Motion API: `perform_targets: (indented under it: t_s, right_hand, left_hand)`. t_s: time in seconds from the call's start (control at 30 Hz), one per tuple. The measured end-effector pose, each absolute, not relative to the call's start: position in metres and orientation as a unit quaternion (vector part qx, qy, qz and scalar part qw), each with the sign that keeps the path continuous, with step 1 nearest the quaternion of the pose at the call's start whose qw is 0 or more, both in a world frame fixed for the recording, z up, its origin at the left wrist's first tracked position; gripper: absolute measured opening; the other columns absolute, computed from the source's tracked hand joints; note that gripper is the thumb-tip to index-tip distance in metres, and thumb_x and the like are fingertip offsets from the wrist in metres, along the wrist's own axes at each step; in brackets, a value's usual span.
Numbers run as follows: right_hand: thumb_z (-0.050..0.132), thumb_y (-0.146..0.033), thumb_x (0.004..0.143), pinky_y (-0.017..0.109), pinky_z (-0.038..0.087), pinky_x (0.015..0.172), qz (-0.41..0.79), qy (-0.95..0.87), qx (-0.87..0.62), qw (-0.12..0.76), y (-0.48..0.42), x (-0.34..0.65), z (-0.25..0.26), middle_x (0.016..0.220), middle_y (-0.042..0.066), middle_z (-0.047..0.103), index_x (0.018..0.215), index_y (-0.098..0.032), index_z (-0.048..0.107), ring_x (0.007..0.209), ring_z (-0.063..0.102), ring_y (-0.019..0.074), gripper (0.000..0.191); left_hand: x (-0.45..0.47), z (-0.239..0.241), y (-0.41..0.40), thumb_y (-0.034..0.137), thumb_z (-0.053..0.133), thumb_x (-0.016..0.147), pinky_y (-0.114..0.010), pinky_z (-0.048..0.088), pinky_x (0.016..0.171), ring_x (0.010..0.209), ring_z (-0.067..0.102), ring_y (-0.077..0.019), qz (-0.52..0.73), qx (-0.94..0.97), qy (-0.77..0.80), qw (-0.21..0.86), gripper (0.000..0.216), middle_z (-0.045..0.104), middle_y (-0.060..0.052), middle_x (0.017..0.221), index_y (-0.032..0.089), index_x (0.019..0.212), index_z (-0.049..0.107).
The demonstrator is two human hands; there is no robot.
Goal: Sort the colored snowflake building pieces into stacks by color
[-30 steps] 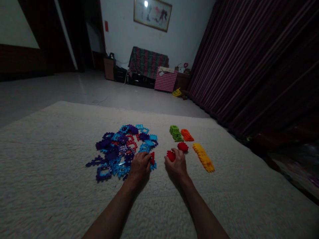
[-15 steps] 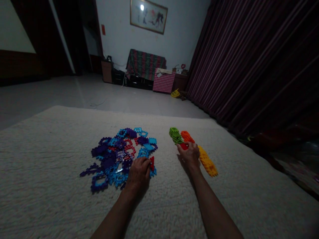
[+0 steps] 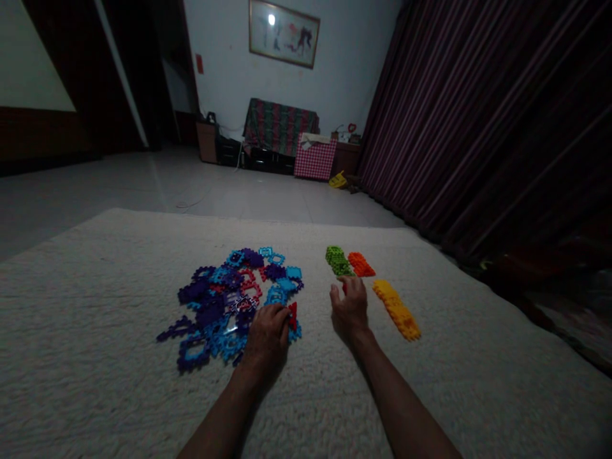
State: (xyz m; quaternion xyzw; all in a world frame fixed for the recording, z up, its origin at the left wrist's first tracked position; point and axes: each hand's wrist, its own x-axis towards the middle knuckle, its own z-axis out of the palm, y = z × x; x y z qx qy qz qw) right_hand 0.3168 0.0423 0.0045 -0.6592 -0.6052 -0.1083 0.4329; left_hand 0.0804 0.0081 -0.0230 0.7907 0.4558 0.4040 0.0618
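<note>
On the cream rug [image 3: 119, 331] lies a loose pile of blue, purple and red interlocking plastic pieces [image 3: 224, 296]. My left hand [image 3: 266, 335] rests at the pile's near right edge, fingers curled round a red piece [image 3: 292, 315]. My right hand [image 3: 350, 307] lies palm down to the right, fingers bent over red pieces; only a sliver of red [image 3: 343, 288] shows at the fingertips. Just beyond it sit a green stack [image 3: 337, 260] and an orange stack [image 3: 361, 264]. A yellow row [image 3: 396, 310] lies right of the hand.
Dark striped curtains [image 3: 478, 127] run along the right side of the rug. Bare grey floor [image 3: 215, 185] stretches beyond it to a cloth-covered cabinet [image 3: 280, 127] and a pink checked box [image 3: 314, 160] by the far wall. The room is dim.
My right hand carried a red piece forward to the spot by the green and orange stacks, then drew back a little and now covers the red pieces. The left hand has stayed put.
</note>
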Motion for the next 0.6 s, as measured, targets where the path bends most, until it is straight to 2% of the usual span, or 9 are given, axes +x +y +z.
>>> perform_targets:
  t_s: [0.1,0.2,0.43,0.6]
  right_hand:
    - [0.047,-0.021,0.089,0.039,0.046,0.097,-0.063,-0.651,-0.628,0.423,0.038,0.297,-0.002,0.104,0.011,0.063,0.107,-0.017,0.064,0.102,0.058,0.0233,0.025]
    - [0.049,-0.019,0.085,0.041,0.043,0.101,-0.091,-0.636,-0.652,0.402,0.038,0.298,-0.002,0.110,0.012,0.064,0.108,-0.017,0.064,0.107,0.057,0.0249,0.027]
    - [0.058,-0.033,0.081,0.047,0.038,0.104,-0.142,-0.522,-0.746,0.388,0.038,0.344,0.003,0.131,0.018,0.061,0.121,-0.015,0.063,0.120,0.052,0.0321,0.045]
    - [0.058,-0.034,0.082,0.043,0.039,0.101,-0.121,-0.509,-0.782,0.340,0.036,0.353,0.001,0.128,0.015,0.063,0.123,-0.017,0.064,0.115,0.055,0.0303,0.045]
  left_hand:
    - [0.080,-0.023,0.008,0.014,0.054,0.092,-0.046,0.053,0.095,0.103,0.064,-0.0251,0.408,0.788,0.457,0.060,0.024,0.071,-0.008,0.110,0.020,0.106,0.072]
    - [0.079,-0.023,0.008,0.013,0.053,0.091,-0.046,0.053,0.094,0.103,0.064,-0.0252,0.417,0.784,0.455,0.059,0.025,0.071,-0.008,0.110,0.021,0.107,0.071]
    - [0.079,-0.022,0.007,0.014,0.052,0.092,-0.045,0.054,0.092,0.100,0.064,-0.0245,0.424,0.781,0.453,0.067,0.025,0.071,-0.008,0.108,0.022,0.105,0.071]
    - [0.079,-0.026,0.009,0.014,0.052,0.091,-0.046,0.054,0.094,0.103,0.064,-0.0253,0.429,0.780,0.451,0.058,0.026,0.071,-0.009,0.109,0.022,0.107,0.072]
